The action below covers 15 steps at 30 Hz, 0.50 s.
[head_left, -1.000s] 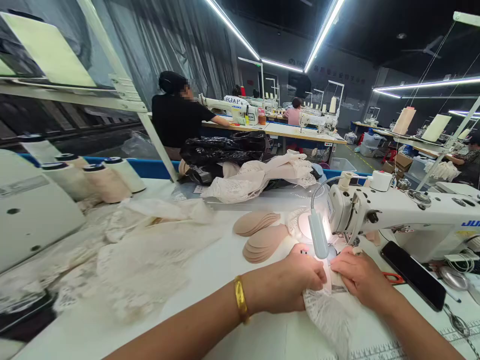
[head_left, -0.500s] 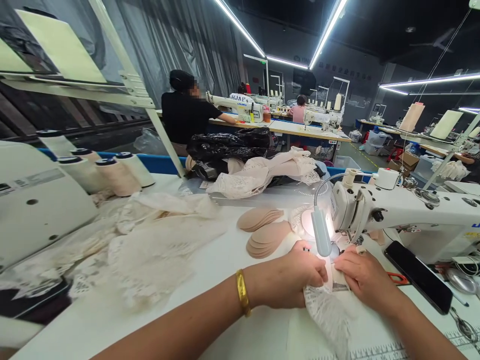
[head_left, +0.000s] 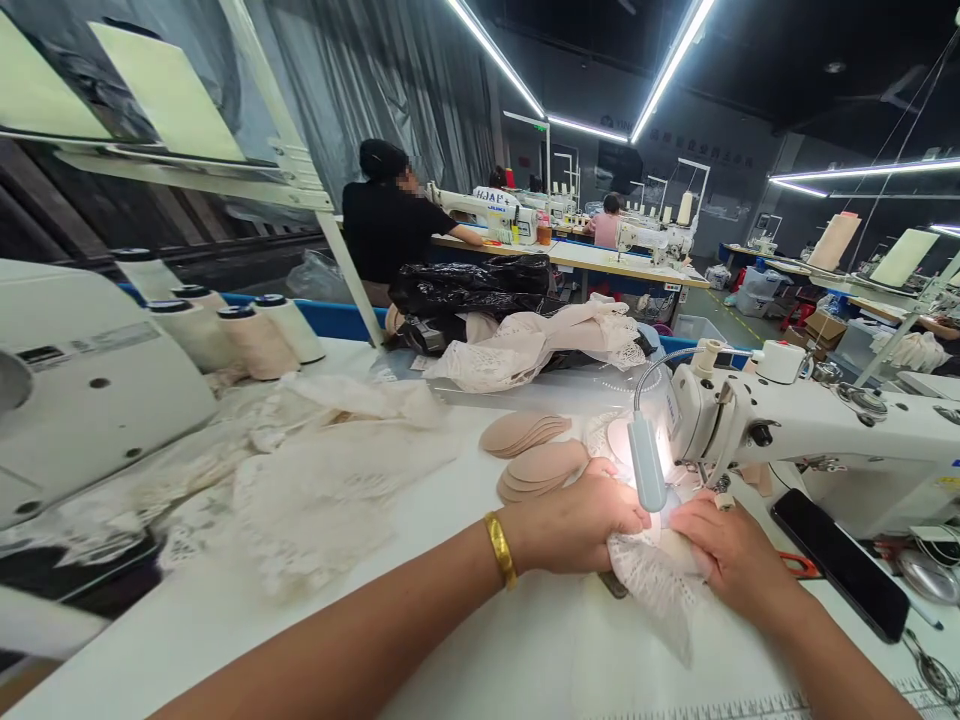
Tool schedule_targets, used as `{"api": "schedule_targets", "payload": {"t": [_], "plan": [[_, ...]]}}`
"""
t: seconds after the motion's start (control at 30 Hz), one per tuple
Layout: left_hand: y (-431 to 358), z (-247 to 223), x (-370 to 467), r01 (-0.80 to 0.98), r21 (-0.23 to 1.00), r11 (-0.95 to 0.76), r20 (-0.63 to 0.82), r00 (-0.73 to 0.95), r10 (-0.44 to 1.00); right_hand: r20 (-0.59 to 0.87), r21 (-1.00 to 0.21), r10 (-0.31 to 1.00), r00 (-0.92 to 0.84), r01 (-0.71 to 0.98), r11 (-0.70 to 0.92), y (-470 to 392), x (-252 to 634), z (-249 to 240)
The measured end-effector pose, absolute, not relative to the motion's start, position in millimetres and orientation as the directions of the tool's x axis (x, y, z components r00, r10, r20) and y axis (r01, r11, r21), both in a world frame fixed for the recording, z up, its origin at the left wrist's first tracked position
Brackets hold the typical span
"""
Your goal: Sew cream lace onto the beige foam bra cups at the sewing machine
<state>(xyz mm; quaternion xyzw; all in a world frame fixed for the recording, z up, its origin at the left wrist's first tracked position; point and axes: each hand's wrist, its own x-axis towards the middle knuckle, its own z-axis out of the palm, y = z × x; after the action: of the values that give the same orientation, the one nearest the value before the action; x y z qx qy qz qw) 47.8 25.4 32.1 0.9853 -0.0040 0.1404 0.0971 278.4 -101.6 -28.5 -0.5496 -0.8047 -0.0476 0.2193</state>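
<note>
A piece of white lace fabric (head_left: 656,582) lies under the needle end of a white sewing machine (head_left: 810,415). My left hand (head_left: 592,520), with a gold bangle at the wrist, is closed on the fabric's left side, fingers curled. On the right side, my right hand (head_left: 720,540) presses the same fabric, fingers bent close together. A small grey lamp (head_left: 646,465) on a bent neck lights the spot and partly hides the needle area. Left of the hands are two stacks of beige bra pads, one upper stack (head_left: 523,434) and one lower stack (head_left: 541,472).
Cream lace cloth (head_left: 322,490) spreads over the table's left. More lace garments (head_left: 532,345) and a black plastic bag (head_left: 472,285) lie behind. Thread cones (head_left: 259,342) stand at back left. A phone (head_left: 840,562) lies right of my hand. A co-worker (head_left: 394,225) sits ahead.
The fabric has shifted and bunched up between my hands, its hanging lace end now reaching less far down. My left hand has moved slightly up. The whole view has swung a little left.
</note>
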Motion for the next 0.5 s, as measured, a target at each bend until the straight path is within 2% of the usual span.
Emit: {"api": "schedule_targets", "payload": {"t": [0.13, 0.27, 0.5], "plan": [[24.7, 25.8, 46.2, -0.033, 0.145, -0.989, 0.294, 0.956, 0.011, 0.403, -0.215, 0.836, -0.373, 0.849, 0.483, -106.8, 271.1, -18.2], [21.1, 19.4, 44.0, -0.092, 0.052, -0.994, 0.316, 0.946, -0.071, 0.410, -0.253, 0.776, -0.479, 0.758, 0.601, -112.7, 261.3, -9.2], [22.7, 17.6, 46.0, -0.064, -0.053, -0.997, 0.307, 0.949, -0.077, 0.395, -0.265, 0.773, -0.496, 0.745, 0.613, -115.2, 256.7, -6.2]]}}
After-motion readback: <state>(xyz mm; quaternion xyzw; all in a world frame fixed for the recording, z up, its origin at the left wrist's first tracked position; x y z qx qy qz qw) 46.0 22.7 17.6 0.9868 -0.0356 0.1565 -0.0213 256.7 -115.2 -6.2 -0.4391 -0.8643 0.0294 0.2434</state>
